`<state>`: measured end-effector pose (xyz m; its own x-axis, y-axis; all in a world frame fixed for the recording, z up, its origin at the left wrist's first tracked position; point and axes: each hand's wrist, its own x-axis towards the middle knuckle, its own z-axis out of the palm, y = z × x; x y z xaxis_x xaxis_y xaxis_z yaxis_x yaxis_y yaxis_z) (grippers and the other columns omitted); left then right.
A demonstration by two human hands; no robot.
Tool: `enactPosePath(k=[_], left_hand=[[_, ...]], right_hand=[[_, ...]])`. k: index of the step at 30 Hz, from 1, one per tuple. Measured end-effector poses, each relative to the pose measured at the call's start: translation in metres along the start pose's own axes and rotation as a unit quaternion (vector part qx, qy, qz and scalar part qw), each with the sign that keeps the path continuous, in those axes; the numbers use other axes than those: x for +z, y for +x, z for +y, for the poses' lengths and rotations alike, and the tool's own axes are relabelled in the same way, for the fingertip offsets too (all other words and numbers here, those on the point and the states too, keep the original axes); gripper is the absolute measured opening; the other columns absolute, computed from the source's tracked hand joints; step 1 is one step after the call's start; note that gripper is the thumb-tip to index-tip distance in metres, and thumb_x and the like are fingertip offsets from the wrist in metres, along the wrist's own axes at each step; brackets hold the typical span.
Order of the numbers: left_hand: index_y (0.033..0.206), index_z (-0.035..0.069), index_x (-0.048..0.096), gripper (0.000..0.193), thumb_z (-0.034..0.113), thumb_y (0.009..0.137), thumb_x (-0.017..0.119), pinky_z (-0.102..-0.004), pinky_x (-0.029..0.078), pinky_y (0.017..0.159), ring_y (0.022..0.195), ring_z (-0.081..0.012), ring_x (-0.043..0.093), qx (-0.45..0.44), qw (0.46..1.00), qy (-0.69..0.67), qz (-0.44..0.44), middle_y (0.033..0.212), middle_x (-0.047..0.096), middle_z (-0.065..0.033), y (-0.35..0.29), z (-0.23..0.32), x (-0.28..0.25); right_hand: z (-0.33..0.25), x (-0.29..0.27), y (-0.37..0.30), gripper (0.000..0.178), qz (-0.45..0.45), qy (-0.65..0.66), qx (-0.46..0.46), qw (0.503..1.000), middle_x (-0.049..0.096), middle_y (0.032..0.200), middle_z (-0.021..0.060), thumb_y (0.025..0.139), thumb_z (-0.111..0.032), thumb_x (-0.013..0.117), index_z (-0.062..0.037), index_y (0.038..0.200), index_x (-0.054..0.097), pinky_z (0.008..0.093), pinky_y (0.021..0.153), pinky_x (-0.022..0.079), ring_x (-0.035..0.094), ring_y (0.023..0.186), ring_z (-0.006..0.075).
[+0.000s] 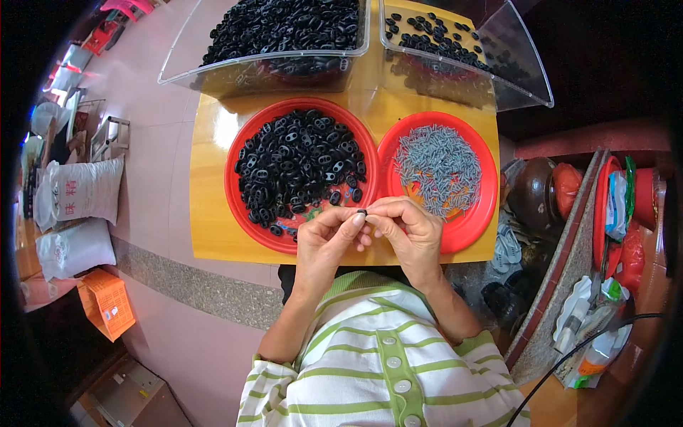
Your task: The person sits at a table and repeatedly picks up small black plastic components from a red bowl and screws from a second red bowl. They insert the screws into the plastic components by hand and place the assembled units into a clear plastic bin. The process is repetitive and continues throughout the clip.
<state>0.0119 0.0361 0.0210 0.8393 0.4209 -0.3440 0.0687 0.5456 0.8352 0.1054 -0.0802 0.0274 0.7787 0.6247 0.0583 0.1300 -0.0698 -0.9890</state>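
Observation:
Close in front of my body, my left hand (324, 238) pinches a small black plastic piece (362, 211) between thumb and fingers. My right hand (410, 236) meets it from the other side, its thumb and forefinger closed at the piece; whatever lies between those fingertips is too small to make out. Beyond my left hand, a red round tray (232, 192) bears a heap of black oval pieces with two holes (299, 160). Beyond my right hand, a second red tray (485, 181) carries many thin grey screw-like pins (437, 167).
The yellow wooden table (206, 228) also bears a clear bin full of black pieces (284, 28) and another clear bin (523, 53) with fewer. White sacks (82, 188) and an orange basket (107, 302) stand at the left. Jars (532, 192) and a ledge (562, 263) are at the right.

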Motion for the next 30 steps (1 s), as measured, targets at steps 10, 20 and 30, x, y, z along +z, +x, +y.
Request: enactPosePath(k=[10,20,30], left_hand=[[0.092,-0.001,0.062,0.014,0.011,0.091,0.056,-0.0212,0.047,0.06,0.067,-0.0095,0.06,-0.02,0.998,-0.055,-0.012,0.08,0.065,-0.006,0.003,0.002,-0.004],[0.094,-0.003,0.063,0.015,0.01,0.092,0.056,-0.0219,0.047,0.063,0.071,-0.0103,0.06,-0.004,0.999,-0.041,-0.009,0.083,0.065,-0.0072,-0.002,-0.003,-0.011],[0.094,0.001,0.061,0.012,0.012,0.091,0.057,-0.0193,0.045,0.061,0.069,-0.0079,0.059,-0.014,0.997,-0.05,0.053,0.082,0.064,-0.0042,0.0,-0.005,-0.028]], right_hand=[[-0.004,0.003,-0.002,0.01,-0.002,0.082,0.042,0.996,0.065,0.087,0.0058,0.084,-0.001,0.063,0.0003,0.093,0.064,0.0231,0.064,0.05,0.061,0.075,0.0093],[0.003,0.004,-0.001,0.007,-0.038,0.053,0.001,0.998,0.065,0.089,0.0065,0.085,0.0,0.061,-0.0002,0.092,0.063,0.023,0.066,0.051,0.062,0.075,0.0095],[0.001,-0.002,0.03,0.008,-0.15,-0.016,0.048,0.987,0.065,0.093,0.0061,0.085,-0.004,0.063,-0.0007,0.091,0.065,0.0228,0.064,0.049,0.061,0.079,0.0091]])
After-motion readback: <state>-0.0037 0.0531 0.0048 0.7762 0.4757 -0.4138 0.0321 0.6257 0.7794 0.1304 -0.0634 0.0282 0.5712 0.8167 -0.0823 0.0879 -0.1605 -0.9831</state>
